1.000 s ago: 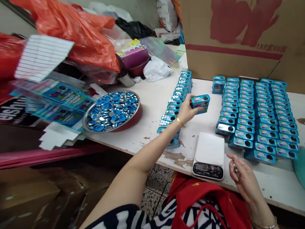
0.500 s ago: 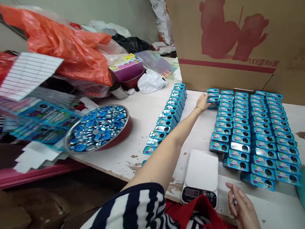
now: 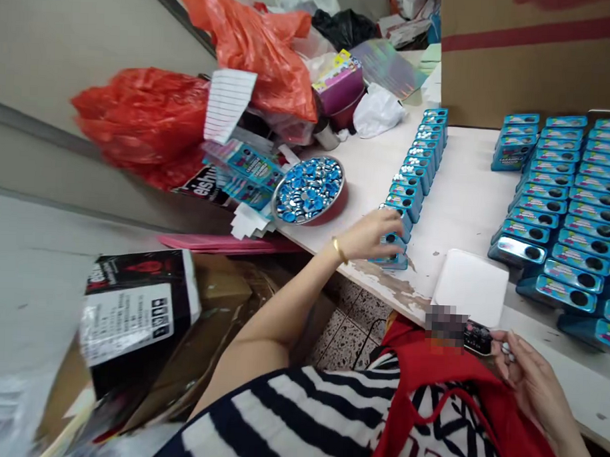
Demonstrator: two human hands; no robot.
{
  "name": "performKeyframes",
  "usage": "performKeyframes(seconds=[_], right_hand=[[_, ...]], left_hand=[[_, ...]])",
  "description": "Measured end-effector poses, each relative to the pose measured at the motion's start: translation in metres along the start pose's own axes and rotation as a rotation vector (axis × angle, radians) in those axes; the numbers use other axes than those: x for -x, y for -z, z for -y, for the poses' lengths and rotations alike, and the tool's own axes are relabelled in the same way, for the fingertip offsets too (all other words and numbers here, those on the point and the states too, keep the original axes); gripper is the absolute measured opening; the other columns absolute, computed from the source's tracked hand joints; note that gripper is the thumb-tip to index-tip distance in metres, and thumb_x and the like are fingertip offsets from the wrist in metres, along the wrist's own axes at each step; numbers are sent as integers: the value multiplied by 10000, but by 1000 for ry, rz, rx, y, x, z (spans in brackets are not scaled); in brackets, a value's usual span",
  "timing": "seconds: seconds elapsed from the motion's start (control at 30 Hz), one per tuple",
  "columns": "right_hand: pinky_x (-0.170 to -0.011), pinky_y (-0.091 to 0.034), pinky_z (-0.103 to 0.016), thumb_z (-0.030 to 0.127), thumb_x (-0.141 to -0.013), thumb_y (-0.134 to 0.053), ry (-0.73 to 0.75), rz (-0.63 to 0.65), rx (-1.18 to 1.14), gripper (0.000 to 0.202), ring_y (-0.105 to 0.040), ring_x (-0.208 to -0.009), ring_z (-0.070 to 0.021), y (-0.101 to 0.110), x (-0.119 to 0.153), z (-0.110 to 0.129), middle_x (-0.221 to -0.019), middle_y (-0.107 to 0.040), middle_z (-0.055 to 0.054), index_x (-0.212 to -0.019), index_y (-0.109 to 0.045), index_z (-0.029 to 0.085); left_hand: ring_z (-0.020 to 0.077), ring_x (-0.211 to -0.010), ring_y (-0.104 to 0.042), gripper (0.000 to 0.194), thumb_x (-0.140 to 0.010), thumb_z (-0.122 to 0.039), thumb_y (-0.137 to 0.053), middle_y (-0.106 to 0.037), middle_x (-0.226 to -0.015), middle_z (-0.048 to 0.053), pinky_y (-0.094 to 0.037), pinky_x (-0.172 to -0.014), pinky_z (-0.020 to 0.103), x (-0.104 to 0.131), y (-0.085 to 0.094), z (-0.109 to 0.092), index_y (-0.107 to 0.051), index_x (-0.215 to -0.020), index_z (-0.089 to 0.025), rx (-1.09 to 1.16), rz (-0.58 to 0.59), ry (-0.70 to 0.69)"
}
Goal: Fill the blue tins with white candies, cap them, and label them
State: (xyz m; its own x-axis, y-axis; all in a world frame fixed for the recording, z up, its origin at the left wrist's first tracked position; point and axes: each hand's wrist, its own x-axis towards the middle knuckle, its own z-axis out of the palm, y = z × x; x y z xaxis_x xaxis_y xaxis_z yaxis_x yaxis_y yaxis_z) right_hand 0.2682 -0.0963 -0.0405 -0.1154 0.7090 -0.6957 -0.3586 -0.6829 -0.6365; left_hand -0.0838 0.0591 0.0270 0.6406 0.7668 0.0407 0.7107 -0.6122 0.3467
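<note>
My left hand [image 3: 372, 236] is at the near end of a row of blue boxes [image 3: 416, 169]. Its thumb and fingers curl around the top of the nearest blue box [image 3: 394, 261], partly hiding it. Small white balls lie on several box tops in this row. At the lower right, my right hand [image 3: 530, 373] is closed loosely, palm up, with a few small white balls [image 3: 508, 350] in its fingers. Between the hands lies a white kitchen scale [image 3: 473, 288], its display partly blurred.
More rows of blue boxes with round dark holes [image 3: 593, 215] stand on the right. A metal bowl [image 3: 342, 202] of blue and silver caps sits near the left table edge. Orange plastic bags [image 3: 143, 126] and cartons [image 3: 132, 309] crowd the left. A large cardboard box [image 3: 530, 76] stands behind.
My left hand has come back from the far box row on the right to the near end of the left row. The view has turned left and down. White balls show more plainly in my right hand.
</note>
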Motion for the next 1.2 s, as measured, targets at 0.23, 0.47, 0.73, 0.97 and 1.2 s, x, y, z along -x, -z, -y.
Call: performKeyframes(seconds=[0.23,0.47,0.73,0.97,1.2], right_hand=[[-458,-394,-217,474,-688,-797,41,48,32,365,-450,-543,-98,-19,13,0,-731,-606,-45,-882,-747,168],[-528,-437,-187,391,-700,-813,110,1,-71,324,-540,-664,-104,-8,22,-13,-847,-651,-58,-920,-740,163],[-555,-465,-191,380,-638,-858,140,-74,-71,368,-561,-667,-103,10,34,-19,-800,-656,-42,-916,-737,170],[-589,-479,-186,340,-675,-841,115,-49,-68,365,-570,-667,-100,23,28,-25,-804,-680,-48,-969,-720,161],[-605,-491,-184,337,-679,-837,68,-33,-67,323,-589,-679,-102,15,23,-20,-803,-683,-45,-935,-730,171]], left_hand=[[276,-1134,-472,119,-851,-350,-638,-563,-1236,84,-364,-934,458,64,-77,-18,-671,-889,-242,-312,-190,204],[197,-976,-559,192,-950,-321,-475,-606,-1141,97,-444,-808,344,10,-52,-78,-621,-939,-197,-214,-289,-85],[185,-832,-578,110,-901,-243,-532,-632,-1058,80,-419,-685,322,-73,-80,-122,-634,-907,-200,-199,-48,-344],[221,-998,-596,321,-888,-428,-583,-629,-1142,99,-455,-802,343,-66,-73,-119,-560,-1092,-181,-55,-81,-289],[116,-780,-597,200,-925,-359,-541,-648,-897,40,-487,-722,260,-17,-82,-80,-566,-988,-171,419,-433,142]])
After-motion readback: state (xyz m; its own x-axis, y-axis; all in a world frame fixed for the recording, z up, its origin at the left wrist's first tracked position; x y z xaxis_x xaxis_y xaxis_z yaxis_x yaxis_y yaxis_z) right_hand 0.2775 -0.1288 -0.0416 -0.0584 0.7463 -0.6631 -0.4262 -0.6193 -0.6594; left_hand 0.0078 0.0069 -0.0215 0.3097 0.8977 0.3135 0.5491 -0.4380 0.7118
